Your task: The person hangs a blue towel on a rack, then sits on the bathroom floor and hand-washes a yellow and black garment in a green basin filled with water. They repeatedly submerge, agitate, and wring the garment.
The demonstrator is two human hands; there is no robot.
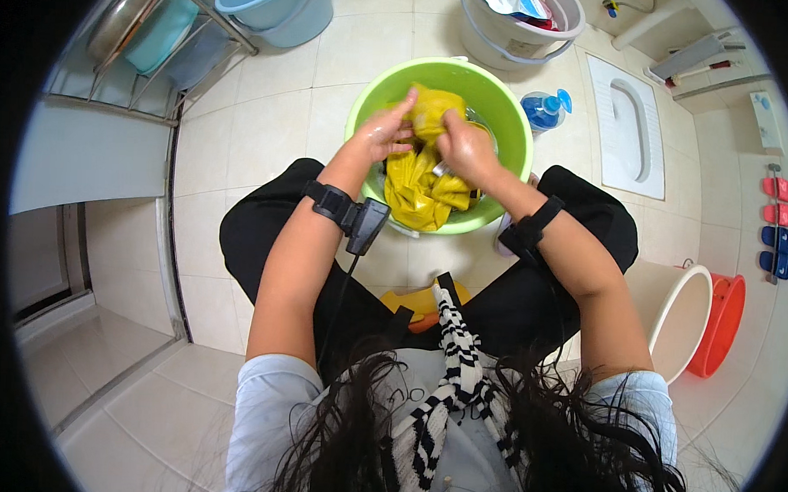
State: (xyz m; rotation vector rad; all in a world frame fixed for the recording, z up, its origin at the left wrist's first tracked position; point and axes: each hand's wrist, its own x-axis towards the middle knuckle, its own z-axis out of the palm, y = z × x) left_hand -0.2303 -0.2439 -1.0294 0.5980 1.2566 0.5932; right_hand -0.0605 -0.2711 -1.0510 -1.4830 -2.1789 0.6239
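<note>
A wet yellow garment (420,191) lies bunched in a lime-green plastic bucket (518,127) on the floor in front of me. My right hand (468,148) is closed around a raised, bunched part of it. On the other side, my left hand (385,130) is wet, its fingers spread and its thumb against the raised cloth. A small white tag shows on the garment beside my right hand. Some water is visible inside the bucket, though the cloth hides most of the bottom.
Right of the bucket stands a pump bottle of blue liquid (542,112), near a squat toilet (626,127). A grey bucket (498,45) and a blue bucket (278,14) stand beyond. A metal rack (132,107) holds basins at left. Beige (658,314) and red (716,329) buckets are at right.
</note>
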